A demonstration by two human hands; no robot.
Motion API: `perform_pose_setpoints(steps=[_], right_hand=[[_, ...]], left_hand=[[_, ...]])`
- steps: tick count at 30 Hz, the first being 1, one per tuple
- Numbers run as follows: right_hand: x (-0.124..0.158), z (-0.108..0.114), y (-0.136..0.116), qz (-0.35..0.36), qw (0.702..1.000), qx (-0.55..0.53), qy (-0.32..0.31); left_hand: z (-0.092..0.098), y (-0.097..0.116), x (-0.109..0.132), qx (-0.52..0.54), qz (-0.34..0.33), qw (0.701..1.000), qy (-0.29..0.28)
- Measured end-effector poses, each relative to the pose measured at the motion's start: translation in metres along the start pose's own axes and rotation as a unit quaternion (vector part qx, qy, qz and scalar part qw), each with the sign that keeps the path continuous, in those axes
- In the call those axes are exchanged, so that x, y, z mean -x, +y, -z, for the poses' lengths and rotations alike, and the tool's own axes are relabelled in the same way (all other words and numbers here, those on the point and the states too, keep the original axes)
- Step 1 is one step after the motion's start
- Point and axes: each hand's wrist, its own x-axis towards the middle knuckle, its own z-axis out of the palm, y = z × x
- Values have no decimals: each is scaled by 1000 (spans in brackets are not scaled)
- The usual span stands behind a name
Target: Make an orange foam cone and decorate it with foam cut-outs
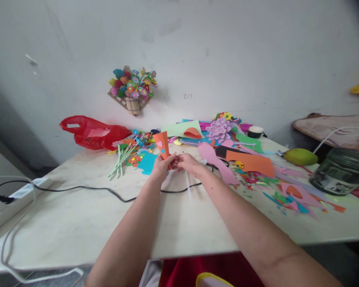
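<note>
My left hand [162,166] is closed around the lower part of an orange foam-sheet cone [161,144], which stands up from the fingers, narrow end down. Pink and blue hearts decorate its side. My right hand [186,163] is pinched closed against the left fingertips at the cone's lower end; whatever lies between its fingers is hidden. Below the right hand a whitish translucent stick [188,184] points toward me, and I cannot tell whether it is held. Just beyond the left hand lies a blue foam sheet [147,162].
Pale green stems [119,161] and a red plastic bag [98,133] are at the back left. Foam scraps [293,195], an orange sheet [251,162] and a glass jar [341,171] occupy the right. A black cord [107,190] crosses the table from a power strip [20,195].
</note>
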Motion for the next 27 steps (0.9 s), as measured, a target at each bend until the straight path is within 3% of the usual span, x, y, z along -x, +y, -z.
perform_pose_setpoints(steps=[5, 9, 11, 15, 19, 22, 27], right_hand=[[-4, 0, 0, -64, 985, 133, 89], [-6, 6, 1, -36, 961, 250, 111], [-5, 10, 1, -5, 966, 230, 115], [-3, 15, -3, 35, 990, 76, 117], [-4, 19, -4, 82, 989, -29, 117], [-5, 20, -2, 99, 986, -8, 136], [-10, 20, 7, 65, 972, 145, 170]], left_hand=[[2, -1, -2, 29, -6, 999, 15], [3, 0, -3, 39, 0, 998, 43], [4, 0, -3, 23, 1, 998, 60], [7, -3, -4, -3, 10, 997, 72], [7, -3, -4, -14, 29, 997, 67], [6, -2, -3, -19, 39, 997, 67], [6, 0, -2, -23, 46, 997, 61]])
